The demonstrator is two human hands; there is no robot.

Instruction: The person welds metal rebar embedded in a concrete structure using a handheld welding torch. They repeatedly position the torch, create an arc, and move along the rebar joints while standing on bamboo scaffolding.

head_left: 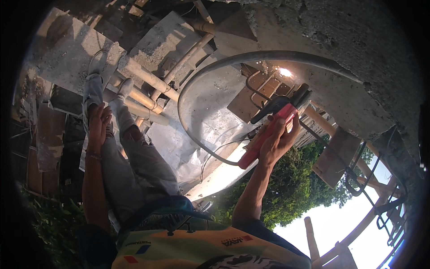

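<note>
My right hand (274, 143) is closed around a red welding electrode holder (262, 139) with a black lever and black jaws. A thick grey cable (180, 96) runs from the handle's lower end and loops to the upper right. Beyond the jaws a bright welding spark (284, 71) glows, beside bent steel bars (264, 87) near the concrete. No electrode can be made out clearly. At the left, my left hand (97, 123) rests by my leg, fingers stretched out, holding nothing I can see.
Bamboo poles (150, 82) and dusty boards (71, 54) lie under and around my feet. Rough concrete (354, 40) overhangs at the upper right. More bent steel bars (356, 188) stick out at the right. Green foliage (286, 186) shows below the work.
</note>
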